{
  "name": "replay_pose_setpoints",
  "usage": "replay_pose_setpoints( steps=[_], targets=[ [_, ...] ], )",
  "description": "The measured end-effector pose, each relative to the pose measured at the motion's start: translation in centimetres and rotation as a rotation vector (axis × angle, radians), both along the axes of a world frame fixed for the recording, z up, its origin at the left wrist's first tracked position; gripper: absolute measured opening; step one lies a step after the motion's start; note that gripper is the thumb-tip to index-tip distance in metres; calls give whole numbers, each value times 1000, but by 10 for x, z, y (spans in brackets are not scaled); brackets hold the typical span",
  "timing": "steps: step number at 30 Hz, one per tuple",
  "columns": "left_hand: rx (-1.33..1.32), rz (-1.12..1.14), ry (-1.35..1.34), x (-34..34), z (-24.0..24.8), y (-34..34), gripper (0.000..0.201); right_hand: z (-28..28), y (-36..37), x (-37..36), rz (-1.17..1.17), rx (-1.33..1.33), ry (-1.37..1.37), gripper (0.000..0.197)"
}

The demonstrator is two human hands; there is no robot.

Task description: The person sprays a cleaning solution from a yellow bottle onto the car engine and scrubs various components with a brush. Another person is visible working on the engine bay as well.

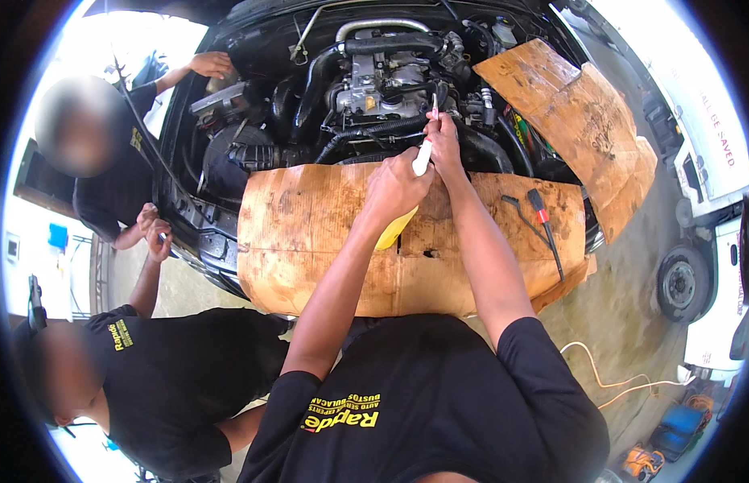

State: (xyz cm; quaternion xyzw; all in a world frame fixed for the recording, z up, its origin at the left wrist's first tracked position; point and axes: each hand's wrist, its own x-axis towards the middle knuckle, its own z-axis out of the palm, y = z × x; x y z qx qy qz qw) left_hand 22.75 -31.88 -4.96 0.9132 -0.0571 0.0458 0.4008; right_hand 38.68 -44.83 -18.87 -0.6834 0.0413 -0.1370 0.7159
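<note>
Over the front of the engine, my two hands are close together. My left hand is closed around the neck of a spray bottle with a white head and a yellow body. The lower part of the bottle hangs above a stained cardboard sheet. Just ahead of it, my right hand grips a slim tool whose pale tip points toward the engine. Its handle is mostly hidden by my fingers, so its exact kind is unclear.
On the cardboard lie a black brush with a red band and a dark slim tool. Another cardboard piece covers the right fender. Two people stand at left, one with a hand in the engine bay. A pale cord runs across the floor.
</note>
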Motion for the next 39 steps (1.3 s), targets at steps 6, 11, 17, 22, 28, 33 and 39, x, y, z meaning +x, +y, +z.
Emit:
replay_pose_setpoints(
  steps=[6,11,17,22,28,33,39],
  targets=[
    [-77,-46,-68,0,-10,-9,35,-37,-24,26,-199,-399,-86,28],
    [-32,23,-32,4,-11,-3,38,-33,-16,23,-23,-320,110,54],
    [-89,-23,50,10,2,6,38,-17,-15,13,-40,-328,98,48],
    [-168,-47,126,11,9,7,37,-16,-16,13,-81,-350,167,45],
    [-221,-62,83,9,9,15,39,-12,-13,9,-98,-354,134,44],
    [-165,-42,124,4,14,15,39,-14,-9,11,-207,-352,43,29],
    [-130,-18,-10,6,-3,16,37,-27,-14,21,-235,-355,9,29]
  ],
)
